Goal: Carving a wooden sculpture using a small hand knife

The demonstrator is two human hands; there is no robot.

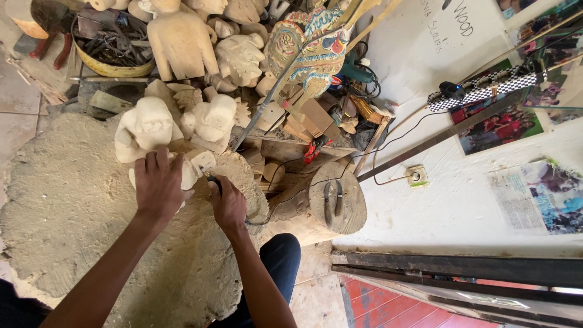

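Two hands are on one pale wooden carving (193,169), which sits left of centre in the frame on a worn block heaped with sawdust (67,206). I see the left hand (159,185) laid flat over the piece, fingers spread and pressing down on it. The right hand (228,203) is just beside it, curled tight around a small dark power tool (214,182) whose tip meets the wood (the tip itself is too small for me to make out). A black cord (285,200) runs from that hand toward the right.

Directly above the work, two unfinished pale figures (182,121) stand touching one another. Farther up, at the top centre of the frame, more raw carvings crowd together, including a large torso (181,42). A painted, multicoloured flat puppet (313,45) leans among them, upper centre. A yellow basin of metal tools (112,45) occupies the upper left. Right of the hands, a round log stump (337,203) carries a dark metal tool. A wall socket (416,176) shows on the white wall, centre right.
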